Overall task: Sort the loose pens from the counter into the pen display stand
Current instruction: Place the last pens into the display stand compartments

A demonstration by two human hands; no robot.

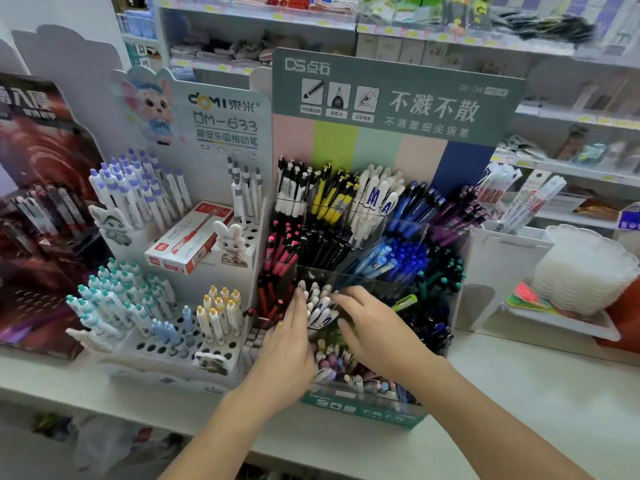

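Two hands work at the centre of the frame, over the front tiers of the pen display stand (pixel 398 98), the tiered clear-compartment unit with the grey-green header card that stands on the white worktop (pixel 540 386). We note the left hand (pixel 287 344) with fingers nearly straight, laid flat against the left side of a bunch of white pens (pixel 320 304) standing in a front-centre compartment; it presses them and grips nothing. The right hand (pixel 374 327) comes in from the lower right, fingers loosely bent, fingertips at the right side of the same bunch; we cannot tell whether it pinches a pen or only touches them.

Stand contents, as we read them: back row, upper centre, holds white-and-black, yellow, white and blue pens; middle row holds pink, black and blue ones; teal-capped pens sit at the right edge. Pastel pens (pixel 337 362) fill the lowest front bin, directly beneath the hands.

At left of the frame a white peg-hole display (pixel 221 112) carries purple-, teal- and yellow-capped pens, with a red-and-white box (pixel 188 239) lying on its middle step. At the right, a stack of white trays (pixel 585 268) stands on the worktop. Blurred shop shelves (pixel 263 15) run across the top.
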